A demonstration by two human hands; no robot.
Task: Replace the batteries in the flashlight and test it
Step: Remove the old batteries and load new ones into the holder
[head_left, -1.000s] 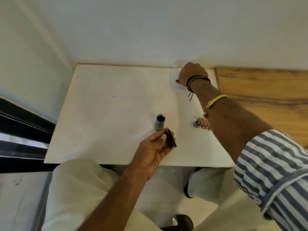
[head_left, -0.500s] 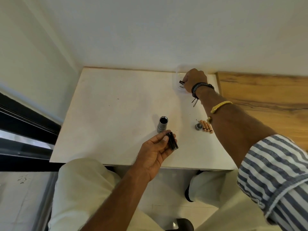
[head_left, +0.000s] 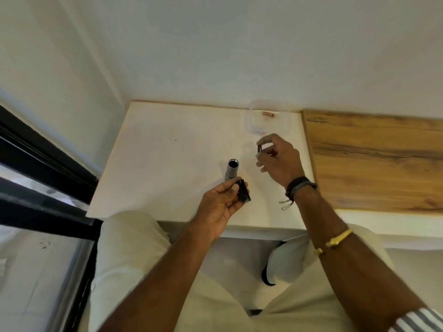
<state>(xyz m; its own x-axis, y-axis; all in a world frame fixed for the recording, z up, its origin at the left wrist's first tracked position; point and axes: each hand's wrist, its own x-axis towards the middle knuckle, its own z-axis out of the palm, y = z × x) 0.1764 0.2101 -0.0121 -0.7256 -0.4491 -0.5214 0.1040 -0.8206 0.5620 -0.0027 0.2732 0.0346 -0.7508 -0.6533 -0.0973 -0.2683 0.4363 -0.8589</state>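
My left hand (head_left: pixel 221 205) grips a black battery holder (head_left: pixel 243 190) just above the near edge of the white table (head_left: pixel 167 152). A grey flashlight body (head_left: pixel 232 168) stands upright on the table right behind it, open end up. Over the table to the right, my right hand (head_left: pixel 279 159) pinches a small dark battery (head_left: pixel 259 149) between thumb and fingers. A clear plastic box (head_left: pixel 268 121) sits at the table's far right corner with one copper-coloured battery (head_left: pixel 268 114) inside. The batteries and cap that lay on the table are hidden behind my right arm.
A wooden surface (head_left: pixel 374 159) adjoins the table on the right. White walls close in behind and on the left. A dark window frame (head_left: pixel 43 164) runs along the left. My legs in light trousers are below the table edge.
My right hand has drawn back from the clear box toward me, carrying a small dark battery. The left hand keeps the holder in the same place. The camera view has tilted down.
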